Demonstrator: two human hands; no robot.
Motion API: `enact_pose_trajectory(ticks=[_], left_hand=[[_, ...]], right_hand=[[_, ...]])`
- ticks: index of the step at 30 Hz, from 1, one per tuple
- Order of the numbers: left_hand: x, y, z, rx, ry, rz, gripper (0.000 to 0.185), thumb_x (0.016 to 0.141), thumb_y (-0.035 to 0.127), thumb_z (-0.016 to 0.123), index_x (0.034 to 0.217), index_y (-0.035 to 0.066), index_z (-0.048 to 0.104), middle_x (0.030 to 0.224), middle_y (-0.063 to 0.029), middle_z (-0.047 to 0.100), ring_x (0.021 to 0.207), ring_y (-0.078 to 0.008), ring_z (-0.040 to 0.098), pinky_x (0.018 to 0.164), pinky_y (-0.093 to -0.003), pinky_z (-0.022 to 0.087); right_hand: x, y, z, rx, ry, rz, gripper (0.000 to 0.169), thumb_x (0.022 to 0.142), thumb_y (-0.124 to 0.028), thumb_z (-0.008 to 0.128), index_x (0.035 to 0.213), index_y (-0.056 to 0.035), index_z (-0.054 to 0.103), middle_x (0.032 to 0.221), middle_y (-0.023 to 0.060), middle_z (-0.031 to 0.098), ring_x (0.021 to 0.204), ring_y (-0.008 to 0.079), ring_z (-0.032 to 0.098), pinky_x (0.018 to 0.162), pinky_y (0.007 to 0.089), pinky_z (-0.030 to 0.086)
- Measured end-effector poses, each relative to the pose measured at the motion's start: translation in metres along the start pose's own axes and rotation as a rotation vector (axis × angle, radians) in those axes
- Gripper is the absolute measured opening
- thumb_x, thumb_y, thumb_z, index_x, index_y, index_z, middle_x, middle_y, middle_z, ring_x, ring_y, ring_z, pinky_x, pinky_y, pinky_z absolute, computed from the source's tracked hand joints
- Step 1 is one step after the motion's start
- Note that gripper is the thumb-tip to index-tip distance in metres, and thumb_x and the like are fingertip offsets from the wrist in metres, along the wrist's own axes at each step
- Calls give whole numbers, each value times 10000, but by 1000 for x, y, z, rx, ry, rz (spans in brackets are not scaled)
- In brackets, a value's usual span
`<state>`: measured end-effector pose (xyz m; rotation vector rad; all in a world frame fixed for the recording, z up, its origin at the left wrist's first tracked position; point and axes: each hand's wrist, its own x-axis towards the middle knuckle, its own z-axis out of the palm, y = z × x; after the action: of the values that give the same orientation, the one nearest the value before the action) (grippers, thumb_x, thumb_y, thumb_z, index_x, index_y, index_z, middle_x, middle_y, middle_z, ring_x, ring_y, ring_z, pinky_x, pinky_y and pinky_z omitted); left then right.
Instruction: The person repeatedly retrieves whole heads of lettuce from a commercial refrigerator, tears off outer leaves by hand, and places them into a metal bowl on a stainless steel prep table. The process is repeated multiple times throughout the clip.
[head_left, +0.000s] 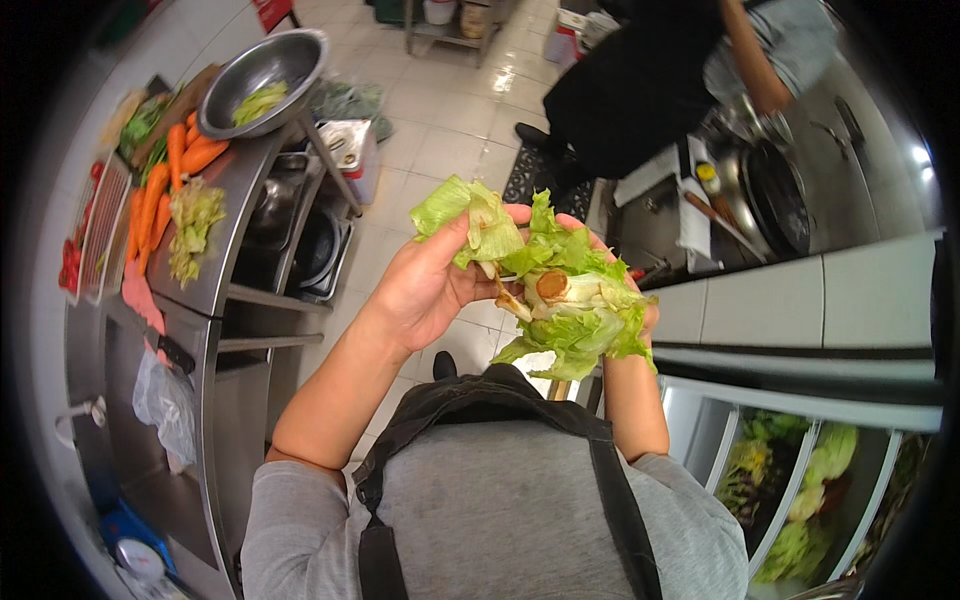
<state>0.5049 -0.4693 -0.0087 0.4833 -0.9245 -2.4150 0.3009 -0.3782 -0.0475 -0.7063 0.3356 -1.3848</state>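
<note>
My right hand cradles a head of green lettuce from beneath and behind; most of its fingers are covered by leaves. The lettuce's browned cut stem end faces up toward me. My left hand grips a loose lettuce leaf between thumb and fingers, against the left side of the head. Brown patches show on the leaf bases between both hands. The two hands are held in front of my chest, over the tiled floor.
Left, a steel counter carries a metal bowl with leaves inside, carrots, lettuce trimmings and a black-handled knife. A co-worker stands at the right-hand counter near a wok. An open refrigerated drawer holds vegetables at lower right.
</note>
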Motion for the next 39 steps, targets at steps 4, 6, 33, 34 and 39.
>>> enact_pose_trajectory(ticks=[4,6,33,34,39], left_hand=[[-8,30,-40,-103,89,78,462,1042,336,307,1314,34,527,1213,-112,618,1096,-218,607,932,-404,497],[-8,47,-58,-116,153,126,460,1042,338,320,1330,36,511,1245,-110,597,1117,-214,596,945,-408,492],[85,287,-286,9,873,779,361,947,168,592,1283,56,524,1212,-86,606,1095,-203,603,895,-361,521],[85,289,-289,-7,846,767,350,959,204,580,1273,60,531,1217,-83,607,1110,-206,597,911,-374,512],[76,314,-303,-175,798,613,348,949,271,603,1242,89,560,1222,-68,611,1061,-192,610,887,-395,506]], right_hand=[[64,18,-5,27,-45,114,1198,559,-371,812,1488,38,176,1433,265,373,1347,362,402,1135,464,293],[98,26,-5,40,-81,175,1169,570,-335,793,1484,52,175,1441,266,363,1352,357,397,1137,452,286],[524,148,11,-1129,-241,-127,984,667,-261,878,1447,-89,304,1353,176,380,1271,314,412,1041,401,390],[528,152,9,-1114,-197,-95,987,657,-214,880,1435,-67,291,1338,171,408,1264,293,429,1048,390,387],[542,144,11,-777,-136,37,881,686,-129,832,1403,-76,323,1305,125,470,1222,235,482,1039,366,397]])
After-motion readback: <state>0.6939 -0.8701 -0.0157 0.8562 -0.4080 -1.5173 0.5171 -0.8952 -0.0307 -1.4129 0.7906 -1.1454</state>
